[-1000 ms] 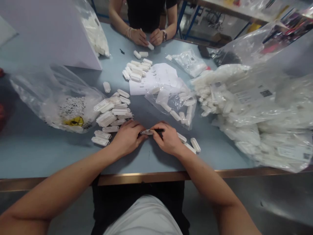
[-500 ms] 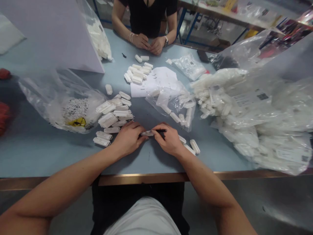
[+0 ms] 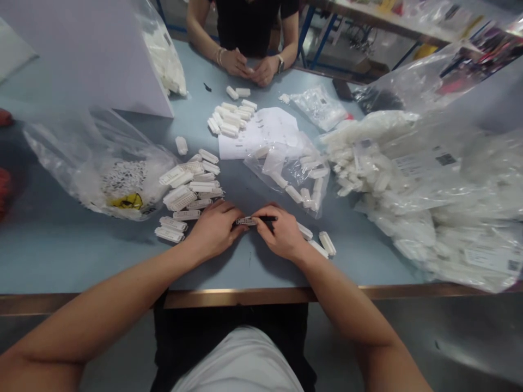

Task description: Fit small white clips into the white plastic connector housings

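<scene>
My left hand is closed on one end of a small white plastic connector housing with rows of holes. In my right hand is a thin black pen-like tool, its tip against the housing's right side. The fingers of both hands almost meet over the piece. A pile of similar white housings lies beside and beyond my left hand. Several more housings rest to the right of my right hand, partly covered by it.
A clear bag of small white parts stands at left, and large bags of white pieces fill the right. Ahead lie a printed sheet, an opened bag of housings and another housing pile. Across the table, a person's hands meet.
My hands keep almost the same position on the housing and the tool. The view has shifted slightly. Across the table, the other person's hands have moved a little.
</scene>
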Demonstrator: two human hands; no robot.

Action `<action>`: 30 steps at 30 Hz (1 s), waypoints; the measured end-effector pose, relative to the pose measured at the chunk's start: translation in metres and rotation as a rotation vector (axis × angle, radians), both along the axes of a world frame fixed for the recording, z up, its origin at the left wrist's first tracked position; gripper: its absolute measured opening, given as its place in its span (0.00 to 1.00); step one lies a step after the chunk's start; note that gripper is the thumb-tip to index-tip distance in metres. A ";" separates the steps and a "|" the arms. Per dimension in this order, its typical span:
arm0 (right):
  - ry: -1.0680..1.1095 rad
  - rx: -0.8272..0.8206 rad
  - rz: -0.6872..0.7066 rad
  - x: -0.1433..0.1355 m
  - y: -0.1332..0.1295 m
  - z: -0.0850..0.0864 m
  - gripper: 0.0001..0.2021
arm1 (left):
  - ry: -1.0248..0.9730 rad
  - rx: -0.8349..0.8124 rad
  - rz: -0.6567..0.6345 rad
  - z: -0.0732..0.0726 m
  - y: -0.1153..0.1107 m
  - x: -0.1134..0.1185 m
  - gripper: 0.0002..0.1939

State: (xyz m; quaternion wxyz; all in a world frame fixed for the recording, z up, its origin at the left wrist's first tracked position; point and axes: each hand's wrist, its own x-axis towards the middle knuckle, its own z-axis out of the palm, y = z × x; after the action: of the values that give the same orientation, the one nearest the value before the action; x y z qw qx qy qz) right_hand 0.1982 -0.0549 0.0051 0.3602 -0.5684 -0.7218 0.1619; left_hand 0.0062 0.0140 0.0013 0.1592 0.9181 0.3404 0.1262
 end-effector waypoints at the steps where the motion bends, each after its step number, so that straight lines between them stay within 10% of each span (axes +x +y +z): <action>1: -0.011 0.000 0.005 0.000 0.000 0.000 0.07 | -0.003 0.004 -0.002 0.000 0.000 0.000 0.09; 21: 0.066 -0.036 0.012 0.001 0.000 0.000 0.06 | -0.014 -0.014 0.012 -0.003 -0.001 -0.001 0.10; 30: 0.250 0.140 -0.338 0.015 -0.003 0.007 0.08 | -0.172 0.114 0.091 0.004 0.000 -0.005 0.11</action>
State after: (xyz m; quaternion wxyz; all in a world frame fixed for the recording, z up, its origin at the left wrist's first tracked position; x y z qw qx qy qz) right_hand 0.2136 -0.0581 0.0123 0.5075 -0.6303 -0.5754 0.1181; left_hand 0.0014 0.0139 0.0052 0.1297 0.8950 0.3590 0.2309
